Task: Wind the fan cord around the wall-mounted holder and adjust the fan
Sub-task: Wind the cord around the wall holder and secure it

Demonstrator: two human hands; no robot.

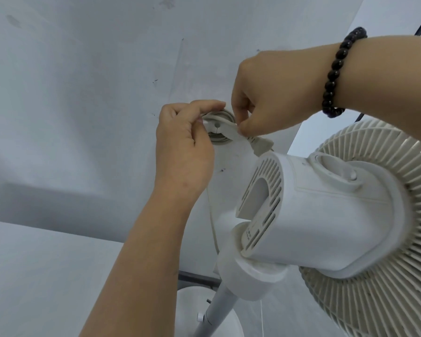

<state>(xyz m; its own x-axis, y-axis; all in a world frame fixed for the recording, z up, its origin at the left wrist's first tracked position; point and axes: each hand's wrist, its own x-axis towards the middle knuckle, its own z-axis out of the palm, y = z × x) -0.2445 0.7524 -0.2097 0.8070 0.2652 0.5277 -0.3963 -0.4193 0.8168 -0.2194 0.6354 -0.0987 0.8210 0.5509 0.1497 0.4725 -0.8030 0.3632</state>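
Both hands meet at the round wall-mounted holder (pixel 218 126), which sits on the pale wall (pixel 83 93) a little above the frame's centre. The left hand (pixel 182 152) comes up from six o'clock, its fingers curled over the holder's nine o'clock edge, thumb and forefinger pinching there; whether they pinch the cord or the holder's rim cannot be told. The right hand (pixel 275 93) reaches in from three o'clock, a dark bead bracelet (pixel 338 74) on its wrist, and its fingertips pinch the white fan cord (pixel 231 132) at the holder's four o'clock side. Several turns of cord lie coiled around the holder, and the cord's thicker end (pixel 260 144) trails off towards four o'clock, just above the fan. The fan (pixel 326 215) fills the frame's four o'clock quarter, its motor housing pointing at the wall and its ribbed grille (pixel 399 166) behind. Its pole (pixel 216 310) drops towards six o'clock.
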